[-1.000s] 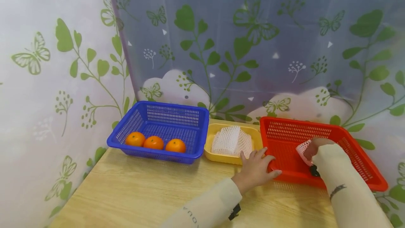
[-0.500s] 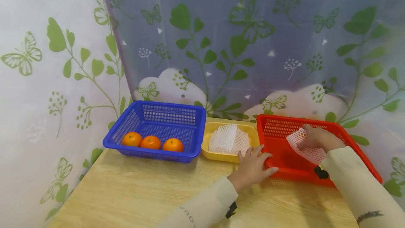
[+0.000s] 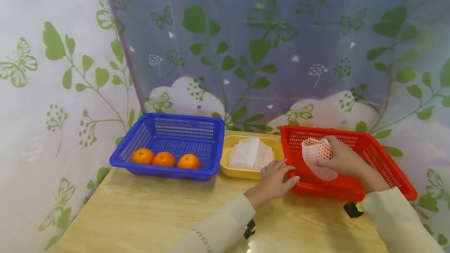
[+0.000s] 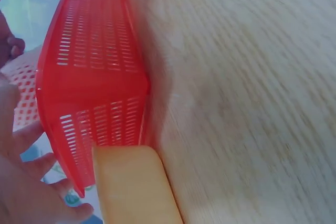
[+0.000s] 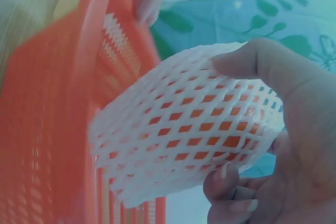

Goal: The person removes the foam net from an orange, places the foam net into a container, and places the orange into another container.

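My right hand (image 3: pixel 346 161) holds an orange wrapped in a white foam net (image 3: pixel 316 157) above the red basket (image 3: pixel 316 191). In the right wrist view, thumb and fingers grip the net (image 5: pixel 178 124) from both sides, and orange skin shows through its mesh. The net's loose end hangs away from the hand. My left hand (image 3: pixel 270 182) rests with spread, fairly straight fingers at the red basket's near left corner, beside the yellow tray (image 3: pixel 239 173). In the left wrist view, that hand (image 4: pixel 31 187) is next to the red basket's wall (image 4: pixel 94 87).
White foam nets (image 3: pixel 249 153) lie in the yellow tray. At the left stands a blue basket (image 3: pixel 175 174) with three oranges (image 3: pixel 188 161) along its near side. All the containers stand on a wooden table (image 3: pixel 147 214) in front of a patterned curtain (image 3: pixel 211 50).
My right hand has lifted the netted orange from low in the red basket, up and to the left, and turned it. My left hand stays at the basket's corner. The head view has shifted slightly.
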The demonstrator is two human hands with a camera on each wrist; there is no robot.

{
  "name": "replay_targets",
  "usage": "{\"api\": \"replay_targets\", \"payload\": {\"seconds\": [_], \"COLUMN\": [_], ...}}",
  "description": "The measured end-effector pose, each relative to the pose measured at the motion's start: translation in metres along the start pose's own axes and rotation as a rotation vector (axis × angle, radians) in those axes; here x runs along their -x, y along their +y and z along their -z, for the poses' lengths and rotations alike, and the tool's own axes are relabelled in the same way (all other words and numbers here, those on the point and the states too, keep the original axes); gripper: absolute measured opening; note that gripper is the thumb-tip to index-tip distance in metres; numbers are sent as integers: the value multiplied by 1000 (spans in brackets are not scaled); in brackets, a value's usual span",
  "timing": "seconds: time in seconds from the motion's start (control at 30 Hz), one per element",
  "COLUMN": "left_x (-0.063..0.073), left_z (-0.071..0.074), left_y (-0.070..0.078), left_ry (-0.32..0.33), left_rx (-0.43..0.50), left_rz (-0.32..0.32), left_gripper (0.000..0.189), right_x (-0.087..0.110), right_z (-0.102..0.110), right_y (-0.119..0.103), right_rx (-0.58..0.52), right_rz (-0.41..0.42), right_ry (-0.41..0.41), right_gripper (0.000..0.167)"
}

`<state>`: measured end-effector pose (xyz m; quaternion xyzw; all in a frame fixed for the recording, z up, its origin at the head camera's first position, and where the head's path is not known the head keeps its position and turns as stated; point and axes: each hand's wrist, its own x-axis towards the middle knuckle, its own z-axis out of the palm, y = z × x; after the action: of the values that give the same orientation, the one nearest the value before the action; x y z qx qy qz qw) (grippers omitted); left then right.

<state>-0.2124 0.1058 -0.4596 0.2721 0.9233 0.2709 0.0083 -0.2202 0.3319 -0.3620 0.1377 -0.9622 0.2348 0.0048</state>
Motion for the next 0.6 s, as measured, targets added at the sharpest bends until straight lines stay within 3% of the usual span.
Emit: {"api": "replay_targets", "payload": {"seconds": [0.13, 0.37, 0.6], "left_x": [0, 1, 11], "left_z": [-1, 16, 39], "left_y": [-3, -12, -25], "left_ry": [31, 91, 96], "left_rx": [107, 455, 609], "left_rz": [-13, -3, -133], "left_gripper": [55, 60, 70], "right_x": [9, 14, 18], "right_z": [-6, -22, -47], "right_y": [-12, -34, -55], "right_rx": [-54, -138, -317], "right_rz": [10, 33, 70], "right_ry": [44, 129, 118], "right_gripper": [74, 74, 81]}}
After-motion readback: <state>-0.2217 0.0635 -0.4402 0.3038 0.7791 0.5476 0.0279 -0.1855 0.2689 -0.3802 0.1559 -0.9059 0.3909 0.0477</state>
